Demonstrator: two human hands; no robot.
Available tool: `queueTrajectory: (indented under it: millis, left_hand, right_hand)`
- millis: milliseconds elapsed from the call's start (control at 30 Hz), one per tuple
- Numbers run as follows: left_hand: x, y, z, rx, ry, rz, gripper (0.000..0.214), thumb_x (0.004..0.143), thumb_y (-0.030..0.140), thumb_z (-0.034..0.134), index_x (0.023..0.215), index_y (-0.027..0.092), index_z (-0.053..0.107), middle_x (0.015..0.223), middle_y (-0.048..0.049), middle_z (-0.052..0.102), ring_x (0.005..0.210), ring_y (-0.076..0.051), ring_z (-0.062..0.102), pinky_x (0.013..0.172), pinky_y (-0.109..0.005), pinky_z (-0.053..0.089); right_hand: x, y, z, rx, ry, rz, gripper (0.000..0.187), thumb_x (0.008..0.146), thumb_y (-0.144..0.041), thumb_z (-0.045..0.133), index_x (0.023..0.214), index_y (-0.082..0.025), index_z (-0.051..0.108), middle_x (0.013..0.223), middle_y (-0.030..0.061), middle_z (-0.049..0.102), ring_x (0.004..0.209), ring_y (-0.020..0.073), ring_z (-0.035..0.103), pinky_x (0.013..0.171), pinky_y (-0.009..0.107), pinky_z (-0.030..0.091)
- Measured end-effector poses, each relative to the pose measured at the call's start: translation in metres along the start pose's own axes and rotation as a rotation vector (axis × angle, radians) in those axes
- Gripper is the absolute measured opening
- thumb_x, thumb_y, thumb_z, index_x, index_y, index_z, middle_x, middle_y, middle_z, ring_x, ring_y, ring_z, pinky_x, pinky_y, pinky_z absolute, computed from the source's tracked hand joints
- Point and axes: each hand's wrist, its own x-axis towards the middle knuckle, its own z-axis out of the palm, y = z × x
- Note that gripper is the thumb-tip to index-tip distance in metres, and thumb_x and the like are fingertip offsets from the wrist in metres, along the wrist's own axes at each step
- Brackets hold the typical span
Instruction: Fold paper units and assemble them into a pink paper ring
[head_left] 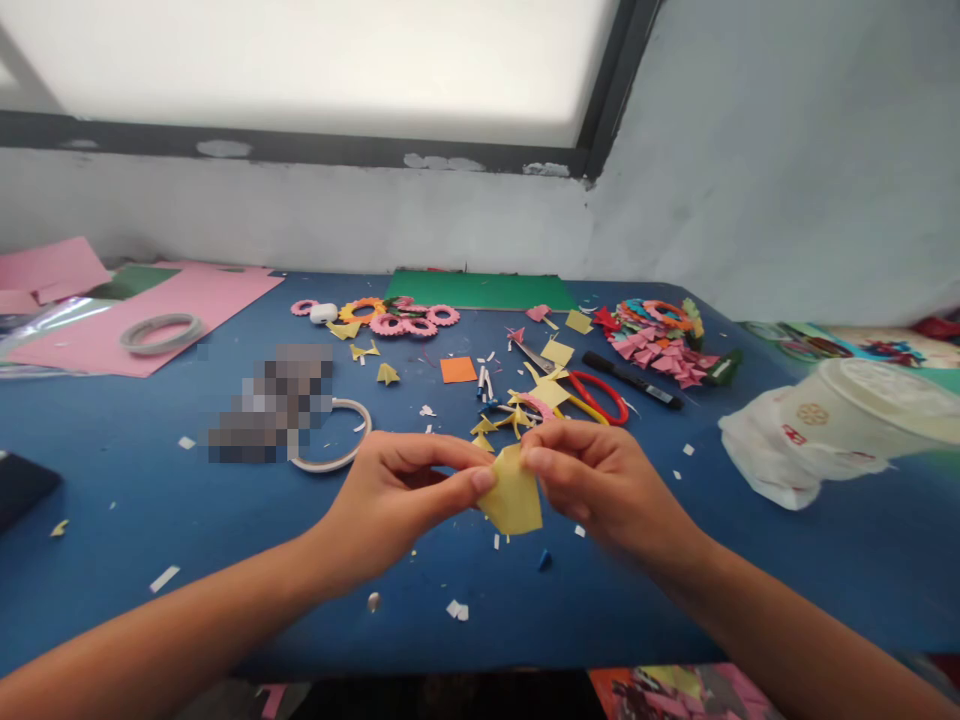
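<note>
the yellow paper [516,500] is above the desk [615,620], between the left hand [405,490] and the right hand [600,480]: the left grip pinches its left edge, thumb in front; the right grip holds its top right corner, though folds there are hard to make out.

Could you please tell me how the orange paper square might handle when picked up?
The orange paper square looks thin, so it would probably bend easily. As a small sheet, it is likely light. Lying flat on the table, it may be fiddly to lift.
</note>
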Motion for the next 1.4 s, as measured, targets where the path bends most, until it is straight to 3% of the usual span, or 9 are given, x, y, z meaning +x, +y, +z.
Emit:
queueTrajectory:
  millis: [167, 333, 733, 1133, 1400]
  left_hand:
    - [0.001, -0.001, 0.000, 0.034, 0.060, -0.023, 0.005, 0.073, 0.022, 0.068, 0.069, 0.021, 0.072, 0.070, 0.0005, 0.069, 0.064, -0.010, 0.062, 0.058, -0.015, 0.052]
    - [0.000, -0.002, 0.001, 0.147, 0.107, 0.040, 0.006, 0.071, 0.021, 0.070, 0.076, 0.022, 0.071, 0.076, 0.0007, 0.069, 0.066, -0.011, 0.063, 0.056, -0.015, 0.052]
    - [-0.004, 0.000, 0.003, 0.424, 0.208, 0.137, 0.010, 0.071, 0.024, 0.069, 0.080, 0.023, 0.073, 0.076, -0.0015, 0.072, 0.059, -0.013, 0.064, 0.048, -0.018, 0.051]
    - [-0.004, 0.002, 0.004, 0.461, 0.169, 0.149, 0.006, 0.074, 0.022, 0.064, 0.073, 0.021, 0.070, 0.074, 0.0002, 0.071, 0.065, -0.013, 0.063, 0.054, -0.018, 0.052]
    - [-0.003, 0.009, 0.007, 0.414, 0.172, 0.095, 0.010, 0.071, 0.023, 0.065, 0.063, 0.020, 0.071, 0.062, 0.0005, 0.069, 0.054, -0.013, 0.060, 0.048, -0.018, 0.049]
  right_hand:
    - [-0.001, -0.003, 0.002, -0.163, 0.036, 0.020, 0.013, 0.075, -0.029, 0.062, 0.073, -0.017, 0.066, 0.044, -0.0063, 0.046, 0.037, 0.0039, 0.035, 0.036, 0.017, 0.027]
    - [-0.001, -0.002, 0.004, -0.251, 0.099, -0.027, 0.013, 0.074, -0.028, 0.063, 0.076, -0.017, 0.069, 0.047, -0.0049, 0.051, 0.038, 0.0041, 0.039, 0.036, 0.017, 0.030]
    - [-0.001, 0.001, 0.007, -0.314, 0.179, -0.077, 0.014, 0.074, -0.031, 0.064, 0.074, -0.019, 0.070, 0.046, -0.0036, 0.052, 0.038, 0.0061, 0.043, 0.035, 0.018, 0.033]
    - [-0.002, 0.006, 0.007, -0.241, 0.088, -0.037, 0.015, 0.078, -0.033, 0.061, 0.076, -0.018, 0.064, 0.049, -0.0057, 0.048, 0.041, 0.0052, 0.041, 0.038, 0.017, 0.033]
    - [0.000, 0.003, 0.005, -0.120, -0.031, -0.011, 0.013, 0.080, -0.030, 0.059, 0.076, -0.018, 0.062, 0.054, -0.0053, 0.045, 0.046, 0.0054, 0.035, 0.041, 0.018, 0.028]
